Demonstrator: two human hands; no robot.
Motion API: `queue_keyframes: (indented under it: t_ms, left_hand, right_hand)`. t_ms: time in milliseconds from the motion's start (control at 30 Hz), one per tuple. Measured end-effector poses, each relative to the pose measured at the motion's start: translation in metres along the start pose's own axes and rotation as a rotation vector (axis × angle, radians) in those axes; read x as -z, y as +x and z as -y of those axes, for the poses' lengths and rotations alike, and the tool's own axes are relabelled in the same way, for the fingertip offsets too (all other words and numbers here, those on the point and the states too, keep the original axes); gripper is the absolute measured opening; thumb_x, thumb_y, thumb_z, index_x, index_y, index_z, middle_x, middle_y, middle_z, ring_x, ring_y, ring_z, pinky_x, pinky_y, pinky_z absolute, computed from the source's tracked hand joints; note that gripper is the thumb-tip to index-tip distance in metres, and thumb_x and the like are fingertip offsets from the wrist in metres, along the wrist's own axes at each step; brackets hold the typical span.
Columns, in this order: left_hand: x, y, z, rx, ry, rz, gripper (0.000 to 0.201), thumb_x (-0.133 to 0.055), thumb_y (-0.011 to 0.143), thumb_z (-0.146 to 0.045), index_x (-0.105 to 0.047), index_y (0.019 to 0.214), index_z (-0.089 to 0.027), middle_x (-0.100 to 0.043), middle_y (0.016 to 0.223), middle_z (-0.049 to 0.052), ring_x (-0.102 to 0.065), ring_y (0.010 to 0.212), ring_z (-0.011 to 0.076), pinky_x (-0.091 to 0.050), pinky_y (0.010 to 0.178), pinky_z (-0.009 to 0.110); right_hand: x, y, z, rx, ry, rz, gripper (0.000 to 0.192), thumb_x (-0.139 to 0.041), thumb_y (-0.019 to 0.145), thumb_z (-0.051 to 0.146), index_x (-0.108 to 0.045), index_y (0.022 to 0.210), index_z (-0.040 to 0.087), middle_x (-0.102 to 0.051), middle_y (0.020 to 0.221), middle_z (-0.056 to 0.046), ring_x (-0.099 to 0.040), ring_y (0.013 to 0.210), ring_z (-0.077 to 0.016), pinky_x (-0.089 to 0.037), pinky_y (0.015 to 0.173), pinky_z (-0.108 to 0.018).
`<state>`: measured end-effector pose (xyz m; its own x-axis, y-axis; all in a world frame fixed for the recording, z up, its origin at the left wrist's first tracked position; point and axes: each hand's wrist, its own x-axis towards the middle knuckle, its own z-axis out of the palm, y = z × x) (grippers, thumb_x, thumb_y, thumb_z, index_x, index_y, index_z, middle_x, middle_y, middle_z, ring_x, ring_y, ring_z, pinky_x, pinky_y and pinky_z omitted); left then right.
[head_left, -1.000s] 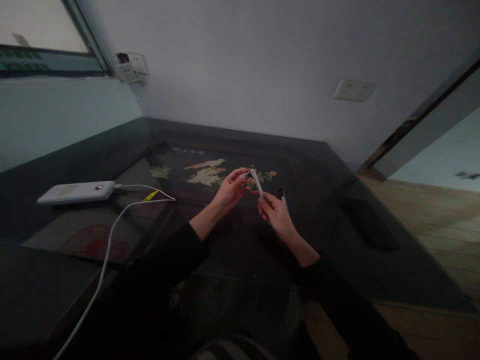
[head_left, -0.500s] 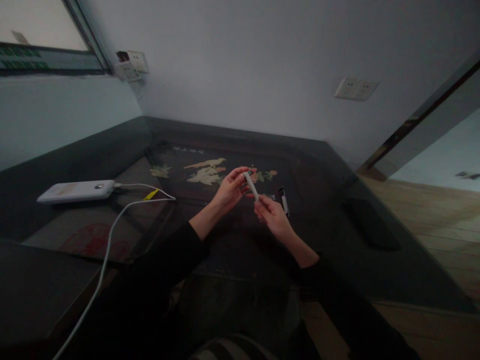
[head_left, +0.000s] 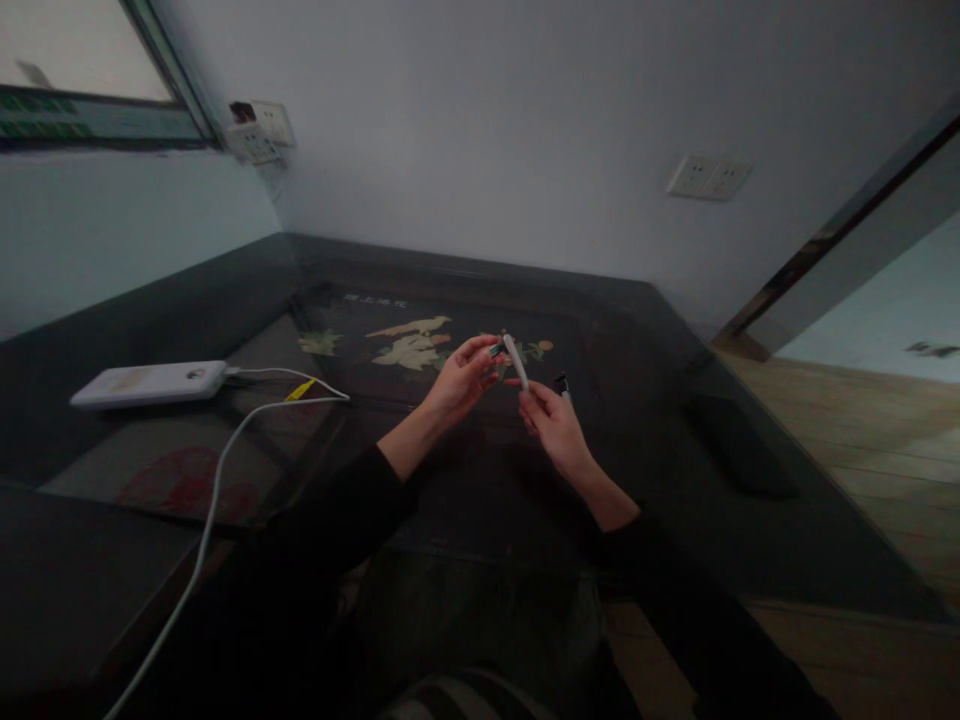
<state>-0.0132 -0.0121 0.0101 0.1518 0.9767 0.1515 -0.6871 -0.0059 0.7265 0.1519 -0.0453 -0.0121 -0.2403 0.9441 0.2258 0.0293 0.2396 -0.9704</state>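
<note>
My right hand (head_left: 553,420) grips the lower end of a slim white stick-like piece (head_left: 516,362), which tilts up toward the left. Facing it, my left hand (head_left: 466,380) pinches a small green-and-silver piece (head_left: 495,350) between thumb and fingertips; it is too small to name. A narrow gap parts the small piece from the white stick. Just behind my right hand, a small black-and-silver item (head_left: 563,384) lies on the dark table (head_left: 480,500), partly hidden by that hand.
A white power bank (head_left: 150,385) lies at the left with a white cable (head_left: 219,480) plugged in, carrying a yellow tag (head_left: 301,390). A flat black object (head_left: 739,445) lies on the right. Wall sockets (head_left: 709,178) sit above the table's back edge.
My right hand has moved slightly right with the white stick, whose upper end has come away from my left hand. The green-and-silver piece stays in my left fingers.
</note>
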Motion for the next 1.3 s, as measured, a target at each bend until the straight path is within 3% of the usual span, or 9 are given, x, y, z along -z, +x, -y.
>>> queue_keyframes:
  t_ms: [500, 733, 967, 1300]
  left_hand:
    - [-0.003, 0.0, 0.0, -0.013, -0.012, 0.011, 0.04, -0.088, 0.058, -0.034, -0.066, 0.089, -0.02, -0.07, 0.104, 0.003, -0.063, 0.078, 0.0103, -0.047, 0.062, 0.02]
    - [0.003, 0.001, 0.003, -0.009, -0.018, 0.024, 0.037, -0.086, 0.062, -0.03, -0.065, 0.091, -0.02, -0.07, 0.107, 0.003, -0.064, 0.079, 0.0086, -0.049, 0.066, 0.02]
    - [0.003, 0.001, 0.003, -0.009, -0.028, 0.031, 0.043, -0.089, 0.058, -0.032, -0.067, 0.092, -0.018, -0.07, 0.089, 0.0, -0.065, 0.077, 0.0092, -0.051, 0.065, 0.019]
    - [0.003, 0.002, 0.004, -0.019, -0.026, 0.031, 0.039, -0.087, 0.061, -0.033, -0.067, 0.09, -0.019, -0.071, 0.103, 0.003, -0.063, 0.074, 0.0088, -0.049, 0.062, 0.019]
  right_hand:
    - [-0.007, -0.007, 0.01, -0.049, 0.103, 0.171, 0.046, -0.059, 0.084, 0.049, -0.063, 0.115, 0.014, -0.037, 0.056, 0.007, -0.031, 0.046, -0.0073, -0.022, 0.044, -0.023]
    - [-0.004, -0.003, 0.006, -0.041, 0.06, 0.088, 0.044, -0.059, 0.085, 0.048, -0.064, 0.113, 0.014, -0.038, 0.056, 0.007, -0.032, 0.047, -0.0076, -0.021, 0.044, -0.023]
    - [0.0, 0.0, 0.001, -0.012, 0.012, 0.008, 0.044, -0.058, 0.086, 0.047, -0.064, 0.113, 0.014, -0.039, 0.057, 0.006, -0.034, 0.048, -0.0081, -0.023, 0.043, -0.023]
    - [-0.005, -0.005, 0.008, -0.005, 0.047, 0.128, 0.045, -0.058, 0.087, 0.048, -0.062, 0.114, 0.013, -0.038, 0.057, 0.007, -0.032, 0.047, -0.0074, -0.023, 0.044, -0.024]
